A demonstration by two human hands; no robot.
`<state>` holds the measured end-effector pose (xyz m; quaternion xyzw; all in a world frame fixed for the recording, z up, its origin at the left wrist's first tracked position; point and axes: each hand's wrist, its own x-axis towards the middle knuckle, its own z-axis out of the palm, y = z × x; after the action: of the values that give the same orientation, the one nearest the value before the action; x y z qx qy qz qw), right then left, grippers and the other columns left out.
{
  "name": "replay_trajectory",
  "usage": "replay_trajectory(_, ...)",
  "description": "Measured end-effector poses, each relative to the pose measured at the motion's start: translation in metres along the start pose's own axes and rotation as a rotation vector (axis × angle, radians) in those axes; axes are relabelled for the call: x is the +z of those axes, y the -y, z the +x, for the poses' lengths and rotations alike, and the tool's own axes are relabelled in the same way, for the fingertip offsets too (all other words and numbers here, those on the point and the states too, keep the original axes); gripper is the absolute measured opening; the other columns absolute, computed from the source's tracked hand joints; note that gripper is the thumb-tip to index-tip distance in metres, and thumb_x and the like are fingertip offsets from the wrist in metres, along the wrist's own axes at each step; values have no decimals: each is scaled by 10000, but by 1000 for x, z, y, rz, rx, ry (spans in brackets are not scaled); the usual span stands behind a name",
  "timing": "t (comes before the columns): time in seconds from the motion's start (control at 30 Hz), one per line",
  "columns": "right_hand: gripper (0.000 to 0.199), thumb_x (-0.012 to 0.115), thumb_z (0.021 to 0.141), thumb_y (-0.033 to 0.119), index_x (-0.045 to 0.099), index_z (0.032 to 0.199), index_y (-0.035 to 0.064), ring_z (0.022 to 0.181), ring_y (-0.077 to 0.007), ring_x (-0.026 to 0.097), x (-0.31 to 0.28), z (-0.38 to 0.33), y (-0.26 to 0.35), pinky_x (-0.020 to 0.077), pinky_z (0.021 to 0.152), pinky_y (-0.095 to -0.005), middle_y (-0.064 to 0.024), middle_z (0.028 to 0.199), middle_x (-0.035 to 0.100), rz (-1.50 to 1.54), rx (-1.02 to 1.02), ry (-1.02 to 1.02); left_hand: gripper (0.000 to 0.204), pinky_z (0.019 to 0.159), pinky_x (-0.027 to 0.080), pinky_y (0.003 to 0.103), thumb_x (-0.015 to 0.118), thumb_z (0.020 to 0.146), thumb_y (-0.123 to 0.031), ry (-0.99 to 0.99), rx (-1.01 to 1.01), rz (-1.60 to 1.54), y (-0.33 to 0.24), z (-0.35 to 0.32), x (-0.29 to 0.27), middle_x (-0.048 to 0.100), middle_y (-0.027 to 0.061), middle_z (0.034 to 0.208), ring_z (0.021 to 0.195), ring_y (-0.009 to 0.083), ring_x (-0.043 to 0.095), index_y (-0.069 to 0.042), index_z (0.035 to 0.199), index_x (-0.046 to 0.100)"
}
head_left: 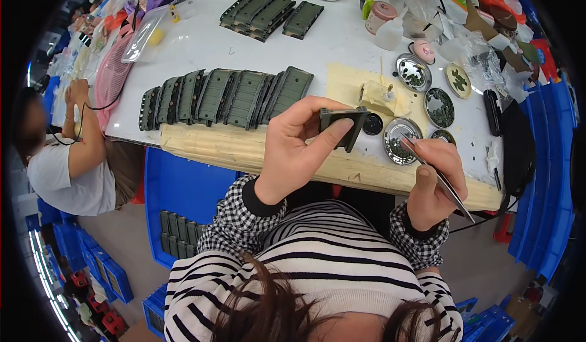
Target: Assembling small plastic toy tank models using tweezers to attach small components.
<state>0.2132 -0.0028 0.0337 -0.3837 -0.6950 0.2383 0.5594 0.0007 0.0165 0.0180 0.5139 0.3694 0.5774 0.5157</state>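
Head view: left hand [292, 150] pinching panel [355, 136]; right hand [436, 180] gripping tweezers [450, 191]. Slack grip could scatter bits [397, 150] from dish [397, 125].

A white-topped bench [195, 49] crosses the room, its near edge faced with a pale yellow, creased strip [213, 148]. Grey floor [125, 235] shows below it, and a blue bin [183, 174] sits under the left part of the front edge. More blue bins [101, 262] stand at lower left, beside rows of bright white light strips [43, 275] (bent by the lens). Tall blue panels [549, 171] rise at the right, just beyond the bench's end.
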Motion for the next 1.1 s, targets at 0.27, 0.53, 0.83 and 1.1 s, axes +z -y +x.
replay_trajectory(0.27, 275, 766, 786, 43, 708, 1053, 12, 888, -223, 641, 3, -1, 2, 500, 800, -302, -128, 1003, 692, -3, -1, 29, 212, 760, 512, 224, 650, 907, 29, 37, 26, -25, 2, -2, -4, 682, 79, 1005, 892, 94, 637, 41, 1117, 625)
replay_trajectory(0.53, 334, 495, 1021, 245, 642, 884, -22, 911, -253, 661, -4, 3, -11, 496, 877, -320, -194, 1010, 666, 25, -57, -86, 117, 863, 556, 360, 501, 990, -31, 124, -98, -22, -5, -6, -6, 672, 135, 990, 965, 212, 679, 6, 1100, 511)
replay_trajectory(0.83, 88, 647, 863, 39, 654, 908, -37, 692, -236, 579, -81, 36, -68, 436, 619, -320, -132, 813, 599, -630, 247, 23, 554, 1057, 431, 553, 229, 1073, -423, 210, -676, -1057, 9, -22, -4, 552, 180, 1222, 994, 242, 630, -106, 1527, 231)
replay_trajectory(1.1, 190, 729, 789, 140, 652, 845, -24, 704, -302, 637, -91, 60, -106, 485, 642, -362, -158, 765, 649, -737, 332, 363, 688, 987, 517, 450, 490, 1013, -353, 157, -668, -833, 7, -30, -4, 551, 130, 1154, 994, 209, 585, -27, 1531, 175)
